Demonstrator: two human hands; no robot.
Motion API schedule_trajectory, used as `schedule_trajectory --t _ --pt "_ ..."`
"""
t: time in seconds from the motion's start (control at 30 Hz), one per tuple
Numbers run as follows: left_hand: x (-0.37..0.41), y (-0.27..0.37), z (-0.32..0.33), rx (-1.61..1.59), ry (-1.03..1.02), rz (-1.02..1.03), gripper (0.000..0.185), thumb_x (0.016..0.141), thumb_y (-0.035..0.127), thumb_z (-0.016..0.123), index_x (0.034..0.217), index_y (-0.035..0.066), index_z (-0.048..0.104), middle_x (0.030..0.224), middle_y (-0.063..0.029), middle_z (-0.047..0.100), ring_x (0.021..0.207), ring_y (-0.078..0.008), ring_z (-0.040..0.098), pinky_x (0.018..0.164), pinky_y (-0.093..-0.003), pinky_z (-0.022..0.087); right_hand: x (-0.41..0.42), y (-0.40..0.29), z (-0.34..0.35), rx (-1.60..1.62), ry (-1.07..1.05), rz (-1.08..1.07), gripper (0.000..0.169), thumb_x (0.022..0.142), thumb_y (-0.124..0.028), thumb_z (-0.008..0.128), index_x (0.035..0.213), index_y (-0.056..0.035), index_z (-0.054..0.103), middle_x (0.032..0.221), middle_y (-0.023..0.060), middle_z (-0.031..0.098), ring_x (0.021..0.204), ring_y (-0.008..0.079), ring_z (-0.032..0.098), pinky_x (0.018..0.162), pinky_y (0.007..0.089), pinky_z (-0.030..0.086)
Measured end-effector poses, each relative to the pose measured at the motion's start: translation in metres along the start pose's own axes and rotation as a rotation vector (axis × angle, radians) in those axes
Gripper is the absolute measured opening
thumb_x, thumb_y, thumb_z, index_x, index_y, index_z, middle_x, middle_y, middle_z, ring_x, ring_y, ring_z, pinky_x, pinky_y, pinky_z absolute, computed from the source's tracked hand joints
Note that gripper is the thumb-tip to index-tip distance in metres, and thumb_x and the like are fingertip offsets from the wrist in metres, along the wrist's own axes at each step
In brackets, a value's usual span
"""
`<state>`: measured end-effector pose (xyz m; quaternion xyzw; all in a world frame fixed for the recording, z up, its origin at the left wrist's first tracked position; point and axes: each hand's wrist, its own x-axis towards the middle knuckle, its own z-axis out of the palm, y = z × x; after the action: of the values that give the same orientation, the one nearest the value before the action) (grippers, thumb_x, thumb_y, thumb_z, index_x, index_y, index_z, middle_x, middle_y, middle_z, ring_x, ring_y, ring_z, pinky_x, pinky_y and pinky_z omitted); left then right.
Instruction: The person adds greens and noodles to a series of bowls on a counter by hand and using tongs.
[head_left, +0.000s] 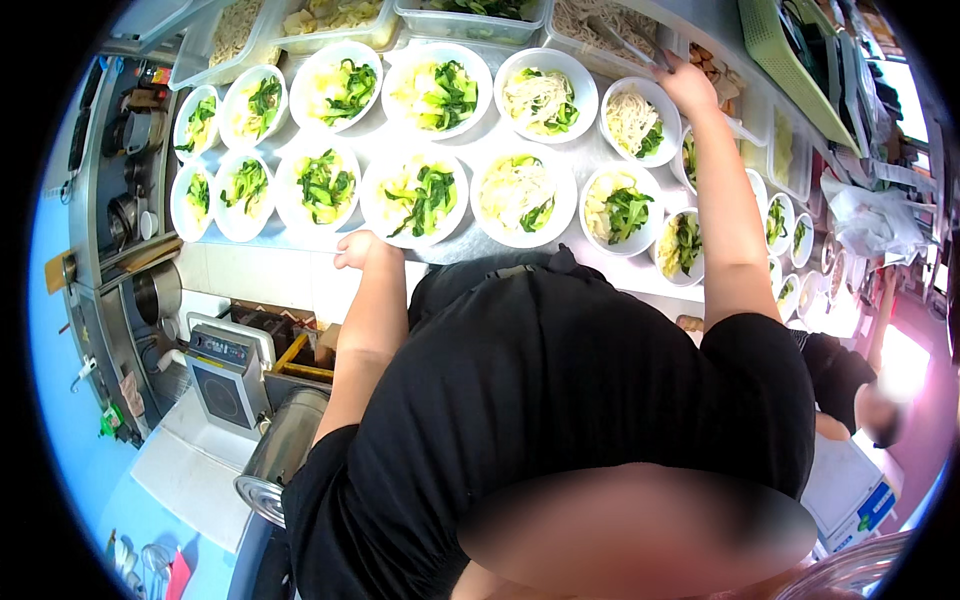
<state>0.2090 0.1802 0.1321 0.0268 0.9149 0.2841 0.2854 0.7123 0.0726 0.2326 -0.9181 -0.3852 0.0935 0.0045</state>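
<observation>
My right hand (686, 86) is closed around the handle of metal tongs (621, 41). The tongs' far end reaches into a clear plastic tub (559, 45) of pale thin strips at the back of the counter. Just below that hand stands a white bowl (675, 112) with similar strips (628, 120) beside leafy greens. My left hand (364, 249) is at the counter's front edge, close to a white bowl (367, 217) of greens and pale cabbage-like leaves; its fingers are partly hidden. Two rows of white bowls, several holding greens, line the metal counter (487, 251).
More clear tubs, one with leafy greens (487, 7), stand along the back. A light green plastic basket (795, 67) sits at upper right. Further bowls (780, 221) continue rightward, where another person (832, 375) stands. An induction cooker (221, 382) and a metal pot (289, 442) are at lower left.
</observation>
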Motion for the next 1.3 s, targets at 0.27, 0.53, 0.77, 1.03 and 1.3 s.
schedule_trajectory --t 0.27,0.53,0.77,1.03,1.3 --pt "0.010 -0.006 0.004 -0.004 0.012 0.015 0.037 0.098 0.028 0.028 0.125 0.004 0.037 0.114 -0.0248 0.060 0.099 -0.0405 0.062 0.079 -0.0487 0.053 -0.016 0.016 -0.004 0.642 0.019 0.058 0.046 0.089 -0.033 0.061 0.128 -0.0080 0.059 0.093 0.0048 0.064 0.085 0.0142 0.057 0.074 0.0277 0.046" --pt "0.000 -0.003 0.001 -0.004 -0.001 0.007 0.037 0.099 0.028 0.026 0.125 0.005 0.036 0.117 -0.0237 0.059 0.102 -0.0405 0.060 0.082 -0.0492 0.052 -0.016 0.031 0.004 0.361 0.095 0.003 0.063 0.085 -0.048 0.060 0.131 -0.0043 0.055 0.106 0.0146 0.069 0.096 0.0247 0.066 0.082 0.0340 0.050" --pt "0.003 -0.003 0.001 0.012 0.010 0.003 0.037 0.099 0.029 0.026 0.123 0.004 0.037 0.117 -0.0234 0.059 0.102 -0.0407 0.060 0.083 -0.0494 0.052 -0.003 0.001 0.025 0.142 0.014 0.021 0.062 0.085 -0.054 0.053 0.133 -0.0152 0.054 0.118 0.0221 0.062 0.113 0.0349 0.057 0.095 0.0396 0.046" --pt "0.002 -0.004 -0.001 0.031 0.005 0.013 0.037 0.099 0.029 0.025 0.122 0.003 0.037 0.117 -0.0236 0.060 0.102 -0.0412 0.060 0.082 -0.0497 0.052 -0.023 0.026 0.025 0.986 0.072 0.108 0.043 0.090 -0.030 0.062 0.128 -0.0093 0.060 0.082 0.0010 0.065 0.072 0.0083 0.058 0.069 0.0237 0.046" --pt "0.004 -0.005 0.000 0.038 0.005 0.008 0.037 0.099 0.030 0.025 0.123 0.004 0.036 0.116 -0.0228 0.060 0.100 -0.0404 0.061 0.081 -0.0488 0.053 -0.028 0.027 0.009 1.056 0.164 0.134 0.035 0.093 -0.023 0.060 0.126 -0.0129 0.062 0.075 -0.0078 0.056 0.058 0.0007 0.039 0.051 0.0181 0.030"
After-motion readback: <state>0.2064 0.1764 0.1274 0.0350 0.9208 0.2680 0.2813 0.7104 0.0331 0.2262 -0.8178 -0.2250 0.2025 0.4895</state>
